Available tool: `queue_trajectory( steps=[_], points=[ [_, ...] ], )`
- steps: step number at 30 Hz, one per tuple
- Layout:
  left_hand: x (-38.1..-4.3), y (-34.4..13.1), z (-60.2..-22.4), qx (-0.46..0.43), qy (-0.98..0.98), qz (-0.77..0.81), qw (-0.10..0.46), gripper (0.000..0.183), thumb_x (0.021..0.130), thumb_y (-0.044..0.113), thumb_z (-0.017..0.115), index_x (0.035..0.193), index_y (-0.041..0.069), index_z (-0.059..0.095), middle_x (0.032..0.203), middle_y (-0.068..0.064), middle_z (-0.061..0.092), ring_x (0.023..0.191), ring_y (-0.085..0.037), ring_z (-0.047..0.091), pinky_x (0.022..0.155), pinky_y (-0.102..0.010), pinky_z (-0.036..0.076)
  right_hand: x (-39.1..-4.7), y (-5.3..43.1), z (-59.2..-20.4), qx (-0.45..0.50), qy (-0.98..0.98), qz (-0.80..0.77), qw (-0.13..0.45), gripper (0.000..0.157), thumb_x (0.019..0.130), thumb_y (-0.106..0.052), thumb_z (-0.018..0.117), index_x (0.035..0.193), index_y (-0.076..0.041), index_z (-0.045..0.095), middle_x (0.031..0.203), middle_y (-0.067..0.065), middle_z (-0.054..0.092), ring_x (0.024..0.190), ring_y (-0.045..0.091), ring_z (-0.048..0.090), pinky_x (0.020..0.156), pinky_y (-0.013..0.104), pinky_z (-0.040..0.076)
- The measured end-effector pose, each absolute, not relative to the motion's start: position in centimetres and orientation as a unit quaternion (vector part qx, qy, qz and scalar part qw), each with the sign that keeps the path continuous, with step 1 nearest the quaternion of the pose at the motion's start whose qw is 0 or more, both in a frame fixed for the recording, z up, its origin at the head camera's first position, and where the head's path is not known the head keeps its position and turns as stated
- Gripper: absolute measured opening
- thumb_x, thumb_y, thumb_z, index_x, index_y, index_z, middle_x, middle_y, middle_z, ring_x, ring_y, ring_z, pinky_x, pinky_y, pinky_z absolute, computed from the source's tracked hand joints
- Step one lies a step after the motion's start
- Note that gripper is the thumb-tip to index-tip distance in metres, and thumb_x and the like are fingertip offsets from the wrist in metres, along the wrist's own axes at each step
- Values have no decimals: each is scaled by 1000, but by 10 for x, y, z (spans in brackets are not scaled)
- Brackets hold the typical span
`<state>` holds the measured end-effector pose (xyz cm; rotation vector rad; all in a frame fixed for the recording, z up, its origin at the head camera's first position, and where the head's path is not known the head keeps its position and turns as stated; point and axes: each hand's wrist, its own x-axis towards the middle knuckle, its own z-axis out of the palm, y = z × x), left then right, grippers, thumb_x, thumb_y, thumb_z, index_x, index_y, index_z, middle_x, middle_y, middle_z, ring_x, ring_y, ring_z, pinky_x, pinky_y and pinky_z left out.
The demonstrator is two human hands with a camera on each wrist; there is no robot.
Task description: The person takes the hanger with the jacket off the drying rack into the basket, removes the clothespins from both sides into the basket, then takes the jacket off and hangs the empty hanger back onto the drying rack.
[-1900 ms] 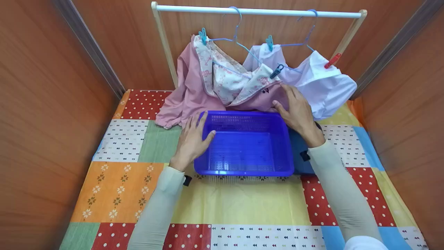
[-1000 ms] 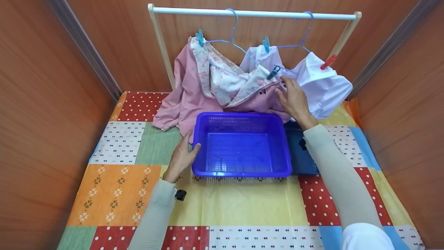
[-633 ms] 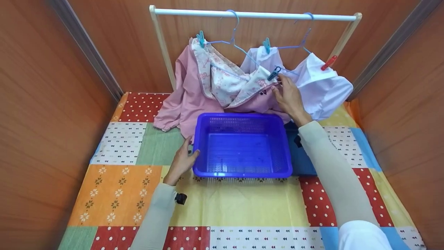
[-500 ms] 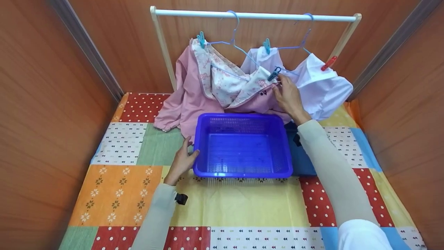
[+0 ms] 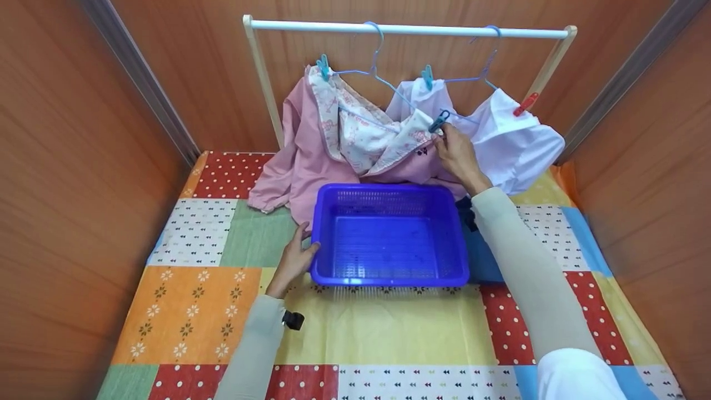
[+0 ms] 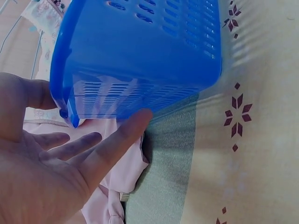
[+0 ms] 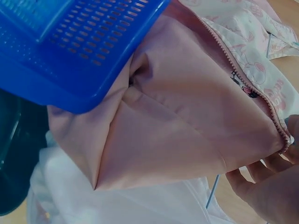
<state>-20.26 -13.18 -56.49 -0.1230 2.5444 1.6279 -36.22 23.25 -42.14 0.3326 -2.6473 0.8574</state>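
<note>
A pink jacket (image 5: 303, 139) with a white printed lining hangs, zipper open, from a blue hanger (image 5: 375, 44). Two clothespins hold it there, a teal one (image 5: 323, 68) at the left and a dark teal one (image 5: 439, 121) at the right. Just below the latter, my right hand (image 5: 458, 153) pinches the jacket's upper zipper edge, also seen along the jacket front (image 7: 177, 126) in the right wrist view. My left hand (image 5: 294, 261) is at the left side of a blue plastic basket (image 5: 389, 281); its thumb is at the rim, and its fingers (image 6: 117, 144) extend loosely beside the wall.
A white shirt (image 5: 516, 133) hangs at the right with a teal clothespin (image 5: 427, 76) and a red one (image 5: 526, 104). A white rod (image 5: 433, 30) on wooden posts carries both hangers. A dark teal bin (image 5: 484, 258) stands right of the basket. Wooden panels enclose the sides.
My right hand has left the basket's right rear area, moved up to the jacket's right corner and pinched it. My left hand has slid down the basket's left side toward me.
</note>
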Motion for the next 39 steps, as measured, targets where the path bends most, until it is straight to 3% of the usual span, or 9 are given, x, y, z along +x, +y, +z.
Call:
queue_trajectory(
  steps=[11,18,24,29,34,39],
  points=[
    [-205,-132,-568,-17,831,554,55,62,98,14,54,154,7,28,145,-27,48,131,-42,51,109,-53,41,-364,227,-426,115,-924,321,173,25,104,-15,45,107,6,57,91,28,63,94,47,62,83,57,45],
    [-205,-131,-568,-8,828,559,50,62,98,10,54,153,5,28,138,-29,55,127,-40,55,105,-52,45,-365,224,-428,86,-906,372,184,27,104,-17,47,111,5,60,80,17,54,84,36,54,81,51,43],
    [-204,-128,-567,-13,818,574,38,62,95,6,55,152,1,31,133,-30,58,120,-39,61,99,-49,51,-365,223,-428,74,-902,386,180,27,104,-17,46,112,4,61,82,15,55,87,33,55,83,49,44],
    [-204,-127,-569,-14,809,586,29,62,94,3,55,151,-2,32,132,-30,58,121,-39,61,99,-48,51,-364,223,-427,76,-903,380,188,26,103,-18,48,102,4,61,78,13,52,79,29,51,73,42,40],
    [-204,-126,-571,-11,800,600,32,62,94,3,54,151,-2,31,133,-31,57,120,-40,61,98,-48,52,-363,223,-427,62,-895,396,194,27,103,-19,49,102,3,65,83,14,61,78,23,53,69,31,38],
    [-203,-125,-570,-13,796,603,38,62,95,3,54,152,-2,30,134,-31,57,119,-40,61,97,-48,52,-363,224,-428,50,-886,415,202,27,103,-19,50,105,3,67,90,18,68,81,24,58,72,31,41]
  ],
)
